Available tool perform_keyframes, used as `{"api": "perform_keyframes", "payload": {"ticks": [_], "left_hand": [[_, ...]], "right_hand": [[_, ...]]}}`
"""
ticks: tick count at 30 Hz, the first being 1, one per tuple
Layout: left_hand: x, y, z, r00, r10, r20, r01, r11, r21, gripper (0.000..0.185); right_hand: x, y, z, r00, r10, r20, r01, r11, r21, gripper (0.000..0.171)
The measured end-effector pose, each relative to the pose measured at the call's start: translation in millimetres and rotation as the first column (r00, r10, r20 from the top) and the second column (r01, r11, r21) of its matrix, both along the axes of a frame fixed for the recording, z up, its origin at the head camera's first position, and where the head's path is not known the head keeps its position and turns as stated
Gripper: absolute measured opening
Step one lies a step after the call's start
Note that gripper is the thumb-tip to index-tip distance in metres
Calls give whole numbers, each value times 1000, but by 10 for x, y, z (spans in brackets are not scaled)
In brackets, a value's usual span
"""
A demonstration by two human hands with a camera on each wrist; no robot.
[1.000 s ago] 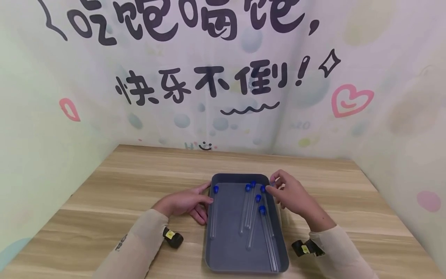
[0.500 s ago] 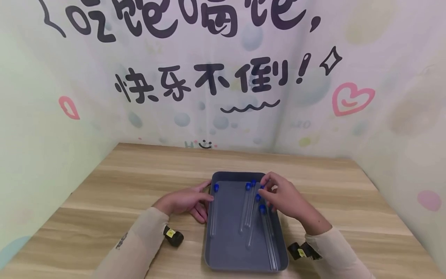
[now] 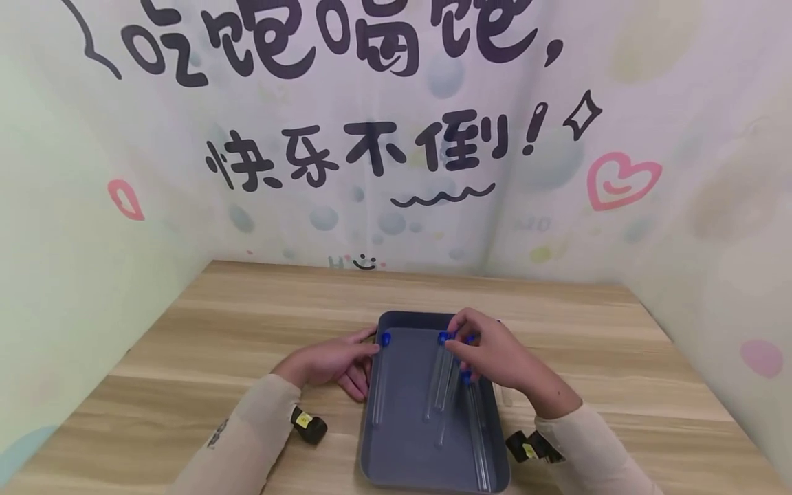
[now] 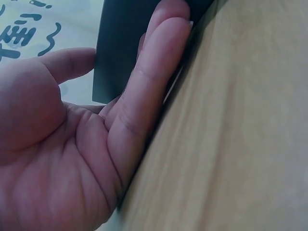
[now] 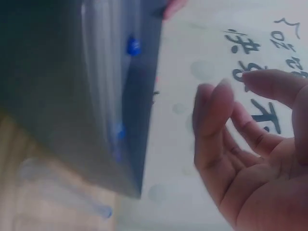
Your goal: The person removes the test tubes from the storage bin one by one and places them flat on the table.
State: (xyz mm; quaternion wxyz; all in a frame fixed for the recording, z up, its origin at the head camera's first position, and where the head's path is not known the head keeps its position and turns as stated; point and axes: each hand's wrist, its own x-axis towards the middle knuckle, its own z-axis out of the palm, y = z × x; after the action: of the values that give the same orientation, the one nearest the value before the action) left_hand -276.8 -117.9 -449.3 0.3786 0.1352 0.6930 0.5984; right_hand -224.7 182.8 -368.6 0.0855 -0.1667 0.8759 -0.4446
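Observation:
A dark grey tray [image 3: 405, 419] holds several clear tubes with blue caps. One capped tube [image 3: 379, 385] lies along the tray's left wall, another tube [image 3: 480, 443] along the right. My left hand [image 3: 331, 361] rests against the tray's outer left wall, its thumb at the rim; in the left wrist view the fingers [image 4: 154, 72] run straight along the wall. My right hand [image 3: 491, 350] hovers above the clustered caps, hiding some of them. The right wrist view shows its thumb and bent fingers apart, with nothing between them.
On the table [image 3: 297, 295], just outside the tray's right wall, lies another capped tube [image 5: 67, 192], blurred in the right wrist view. A printed cloth wall [image 3: 371, 227] stands behind the table, with pale walls at both sides.
My right hand has moved left, from the tray's right rim to above the tube caps. The left hand stays at the left wall.

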Motion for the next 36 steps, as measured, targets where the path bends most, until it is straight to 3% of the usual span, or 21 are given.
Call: {"api": "perform_keyframes", "payload": {"ticks": [6,12,23,36], "left_hand": [[15,5,-16,1000,4,-7,-4,1000,12,69],[22,-15,-9,1000,1,-8,-1,1000,10,67],[0,-6,-13,1000,20,-2,-20,1000,-8,65],[-9,-5,-23,1000,15,2,-15,1000,-9,66]], "right_hand": [[10,-102,154,1000,6,13,-6,1000,-30,24],[16,-296,161,998,21,54,-16,996,-89,24],[-40,-535,-2,995,91,51,-84,988,-126,21],[-91,-618,-221,980,125,154,-98,979,-177,20]]}}
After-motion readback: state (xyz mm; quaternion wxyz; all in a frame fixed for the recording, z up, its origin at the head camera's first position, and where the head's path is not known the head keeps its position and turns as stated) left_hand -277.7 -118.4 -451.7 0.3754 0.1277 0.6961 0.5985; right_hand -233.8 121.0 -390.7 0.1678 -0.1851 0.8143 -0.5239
